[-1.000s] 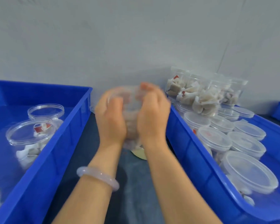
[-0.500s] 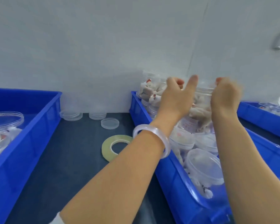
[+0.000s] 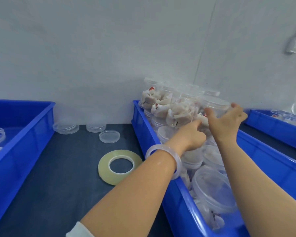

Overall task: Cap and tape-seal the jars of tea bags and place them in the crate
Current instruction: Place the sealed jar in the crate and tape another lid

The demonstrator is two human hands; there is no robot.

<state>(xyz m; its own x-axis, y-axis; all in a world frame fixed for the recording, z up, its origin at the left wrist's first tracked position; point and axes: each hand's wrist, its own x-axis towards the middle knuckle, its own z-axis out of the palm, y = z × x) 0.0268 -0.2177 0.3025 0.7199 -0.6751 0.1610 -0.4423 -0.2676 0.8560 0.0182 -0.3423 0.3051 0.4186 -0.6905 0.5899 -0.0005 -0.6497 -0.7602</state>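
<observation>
Step in hand: crating. The capped jar (image 3: 214, 108) is at the upper row, far end of the crate (image 3: 143, 130). The right hand (image 3: 227, 122) grasps its lid end. The left hand (image 3: 191, 135) is at its base; I cannot tell its grip. Next, judged: seat it level against its neighbours, then let go gently.

Three blue crates: left (image 3: 24, 151), middle (image 3: 143, 127), right (image 3: 272, 127). One roll of clear tape (image 3: 102, 168). Two short stacks of lids (image 3: 66, 128) (image 3: 96, 127), one single lid (image 3: 109, 136). One bracelet (image 3: 178, 163). Jars of tea bags (image 3: 162, 106): too overlapped to count.
</observation>
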